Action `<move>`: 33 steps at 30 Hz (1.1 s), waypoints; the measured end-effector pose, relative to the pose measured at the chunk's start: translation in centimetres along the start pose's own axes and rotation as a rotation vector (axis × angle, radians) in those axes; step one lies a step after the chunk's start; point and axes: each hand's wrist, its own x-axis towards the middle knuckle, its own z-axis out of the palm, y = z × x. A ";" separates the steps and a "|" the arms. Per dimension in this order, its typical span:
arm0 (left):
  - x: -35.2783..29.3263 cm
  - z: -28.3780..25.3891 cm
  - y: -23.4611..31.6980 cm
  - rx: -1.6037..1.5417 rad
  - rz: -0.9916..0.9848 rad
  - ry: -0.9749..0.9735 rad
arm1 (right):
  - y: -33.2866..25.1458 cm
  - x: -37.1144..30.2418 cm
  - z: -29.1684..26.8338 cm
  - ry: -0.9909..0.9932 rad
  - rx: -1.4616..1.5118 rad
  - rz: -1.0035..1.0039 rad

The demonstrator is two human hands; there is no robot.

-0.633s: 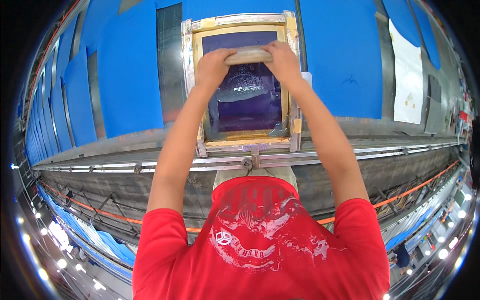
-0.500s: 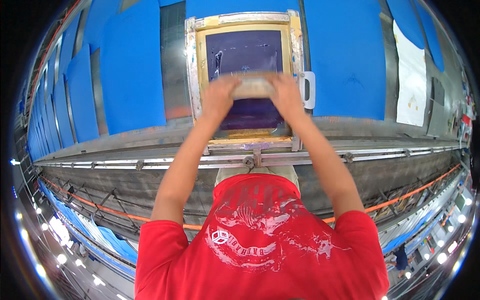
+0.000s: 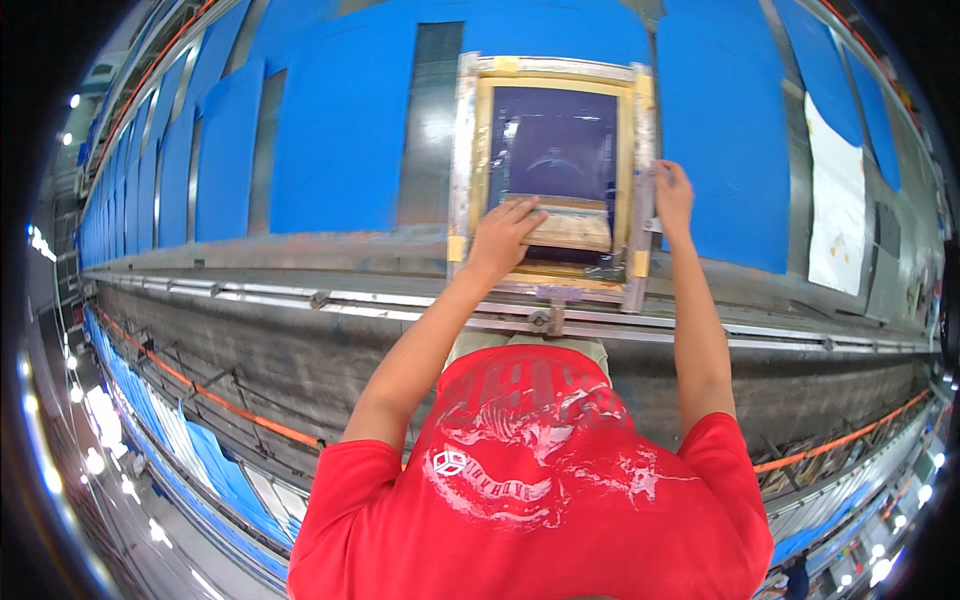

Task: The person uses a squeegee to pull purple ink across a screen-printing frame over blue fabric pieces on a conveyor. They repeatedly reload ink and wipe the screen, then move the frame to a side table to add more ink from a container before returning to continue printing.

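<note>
A screen-printing frame [image 3: 464,160] with a dark purple mesh [image 3: 560,130] lies on the long table in front of me. A wooden squeegee [image 3: 572,226] rests across the lower part of the mesh. My left hand [image 3: 503,238] grips the squeegee's left end, with fingers over its top edge. At the frame's right side, my right hand [image 3: 674,195] is closed around the white side handle [image 3: 654,226], most of which it hides. A faint pale design shows in the middle of the mesh.
Blue sheets [image 3: 345,130] lie in a row along the table, with another blue sheet [image 3: 725,150] right of the frame. A white sheet [image 3: 835,200] lies farther right. A metal rail [image 3: 400,307] runs along the table's near edge.
My right hand has left the squeegee and taken hold of the frame's handle. The squeegee has come nearer to me, my left hand still on it. The view has shifted, so the frame appears farther right.
</note>
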 end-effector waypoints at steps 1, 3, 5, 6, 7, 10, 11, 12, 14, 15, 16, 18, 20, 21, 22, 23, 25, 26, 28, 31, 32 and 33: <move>-0.5 -0.4 0.2 0.016 -0.003 0.007 | -1.0 -0.2 0.0 0.027 -0.030 0.033; -1.2 -1.7 0.2 -0.080 -0.024 0.064 | -3.8 -0.5 -0.4 0.130 0.012 -0.100; -3.2 -4.0 -0.6 -0.115 -0.055 0.081 | -7.0 -1.3 -0.1 0.112 0.081 -0.055; -3.6 -4.9 -0.6 -0.096 -0.066 0.086 | -8.5 -1.6 0.4 0.091 0.107 -0.051; -4.8 -6.1 -1.8 -0.087 -0.071 0.094 | -10.3 -2.8 2.6 0.076 0.124 -0.057; -9.1 -12.2 -9.0 -0.030 -0.098 0.075 | -15.7 -6.8 11.3 0.039 0.184 -0.049; -10.4 -14.2 -11.7 -0.021 -0.115 0.064 | -17.3 -8.0 14.4 0.015 0.214 -0.046; -11.7 -16.2 -14.1 0.002 -0.098 0.036 | -18.9 -9.3 17.2 0.019 0.237 -0.028; -13.6 -19.1 -18.8 0.044 -0.088 0.019 | -21.7 -10.9 22.2 0.034 0.264 -0.037; -14.6 -20.5 -21.0 0.071 -0.085 0.008 | -23.0 -12.0 24.7 0.046 0.260 -0.045; -15.5 -21.6 -22.6 0.061 -0.106 -0.003 | -24.1 -13.1 26.5 0.059 0.258 -0.044; -17.2 -23.7 -25.5 0.069 -0.117 -0.033 | -26.2 -15.0 29.5 0.037 0.243 -0.026; -18.1 -24.9 -28.0 0.112 -0.097 -0.041 | -27.8 -15.8 31.7 0.011 0.206 0.017; -19.0 -25.4 -29.0 0.122 -0.103 -0.041 | -28.3 -16.2 32.6 0.025 0.206 -0.003; -19.8 -25.6 -29.3 0.130 -0.112 -0.046 | -28.5 -16.4 33.1 0.027 0.199 0.002; -20.7 -25.8 -29.9 0.136 -0.123 -0.050 | -28.6 -16.5 33.7 0.020 0.195 -0.002; -22.8 -26.1 -30.2 0.106 -0.100 -0.059 | -28.3 -16.4 34.6 0.027 0.149 0.009; -23.8 -26.3 -30.1 0.091 -0.088 -0.072 | -28.0 -16.3 35.0 0.039 0.109 0.020; -25.3 -26.4 -29.9 0.054 -0.045 -0.105 | -27.3 -15.9 35.3 0.020 0.081 -0.015; -25.1 -26.1 -30.5 0.084 -0.001 -0.101 | -27.2 -15.6 34.6 -0.046 0.048 -0.038; -24.0 -25.8 -31.0 0.115 -0.012 -0.112 | -27.7 -15.5 34.1 -0.087 0.034 -0.021; -22.5 -25.6 -32.0 0.126 -0.014 -0.091 | -28.5 -15.3 33.7 -0.064 -0.170 -0.155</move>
